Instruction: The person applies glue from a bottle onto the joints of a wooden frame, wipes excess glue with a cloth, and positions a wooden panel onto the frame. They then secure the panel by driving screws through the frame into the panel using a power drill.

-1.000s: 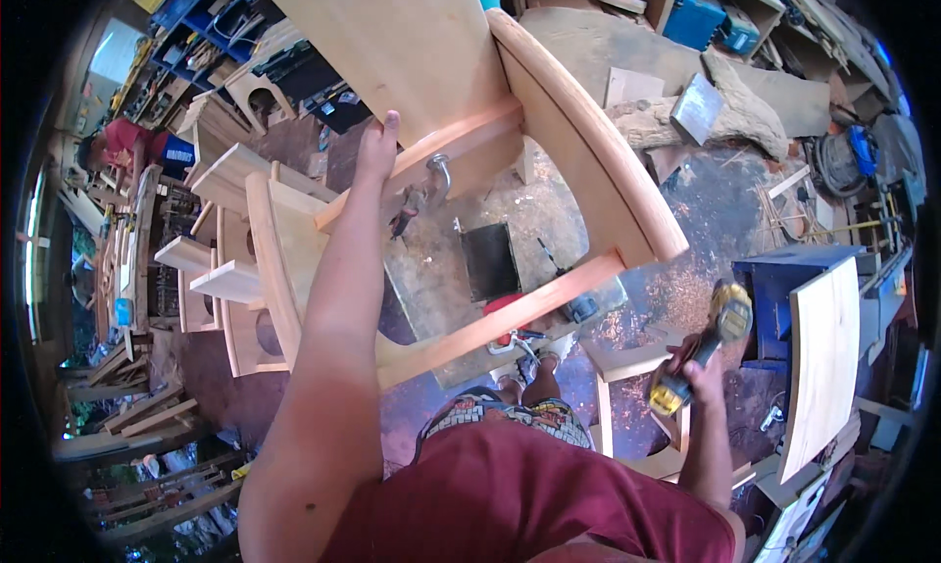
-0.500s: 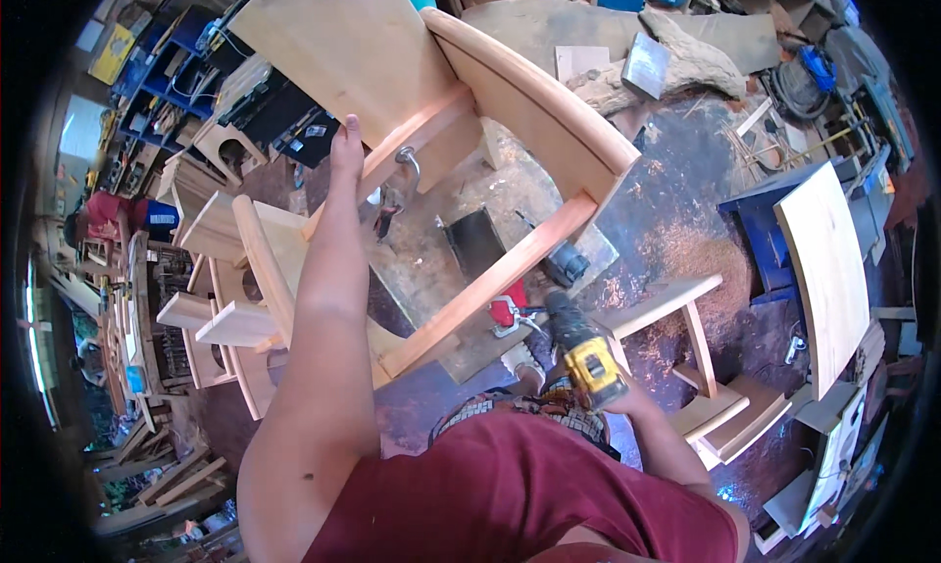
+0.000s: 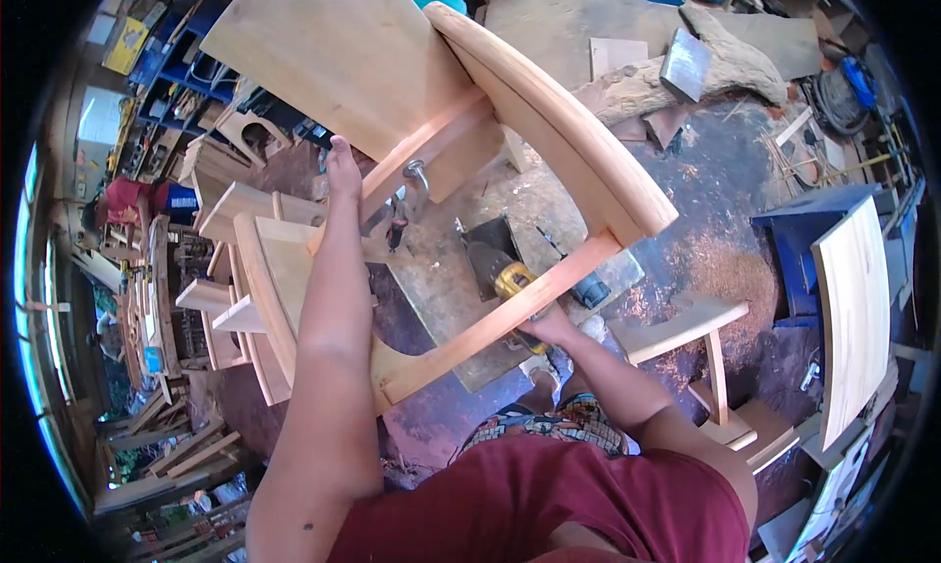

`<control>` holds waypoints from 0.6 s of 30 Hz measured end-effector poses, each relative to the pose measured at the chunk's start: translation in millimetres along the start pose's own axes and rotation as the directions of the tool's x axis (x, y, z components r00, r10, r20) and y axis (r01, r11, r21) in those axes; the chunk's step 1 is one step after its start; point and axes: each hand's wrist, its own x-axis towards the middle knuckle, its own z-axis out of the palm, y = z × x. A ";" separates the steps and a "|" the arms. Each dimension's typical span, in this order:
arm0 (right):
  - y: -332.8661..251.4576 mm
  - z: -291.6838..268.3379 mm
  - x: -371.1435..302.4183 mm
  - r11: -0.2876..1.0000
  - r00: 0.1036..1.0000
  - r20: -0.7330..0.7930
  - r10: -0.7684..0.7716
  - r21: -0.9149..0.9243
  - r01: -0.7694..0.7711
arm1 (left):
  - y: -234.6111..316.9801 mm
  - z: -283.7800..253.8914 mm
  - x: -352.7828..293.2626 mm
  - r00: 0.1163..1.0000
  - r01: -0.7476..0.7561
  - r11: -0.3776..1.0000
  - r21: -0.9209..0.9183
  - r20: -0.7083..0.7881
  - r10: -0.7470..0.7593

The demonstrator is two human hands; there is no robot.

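Note:
A large pale wooden chair frame (image 3: 451,352) with curved side panels stands tilted in front of me. My left hand (image 3: 343,171) reaches across it and grips the frame beside the middle rail; most of its fingers are hidden. In my right hand (image 3: 551,328) is a yellow and black cordless drill (image 3: 513,281), held low inside the frame. The near rail crosses over part of the drill. A metal clamp (image 3: 417,171) sits on the middle rail.
A dark power tool (image 3: 590,289) lies on the floor board. Another wooden chair (image 3: 686,330) stands at right, near a blue cabinet (image 3: 774,240) and a curved panel (image 3: 853,318). Driftwood (image 3: 725,71) lies at the back. Another person (image 3: 132,198) bends at far left.
My right hand has brought the drill forward and left, from beside my body to beneath the near rail. The left hand keeps its place on the frame. The whole view has shifted slightly.

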 end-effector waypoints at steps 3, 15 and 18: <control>7.7 -11.9 44.6 0.983 0.965 0.263 -0.005 -0.176 0.053 | 10.8 21.1 -5.4 0.987 -0.157 0.983 0.091 -0.013 0.159; -63.2 -17.6 75.7 0.983 0.984 0.058 -0.168 0.082 0.163 | -12.7 -3.0 0.9 0.995 -0.090 0.996 -0.002 -0.031 0.090; -46.8 -19.2 84.0 0.949 0.982 0.072 -0.175 0.278 0.149 | -14.7 -2.4 0.3 0.996 -0.065 0.997 0.041 -0.057 0.067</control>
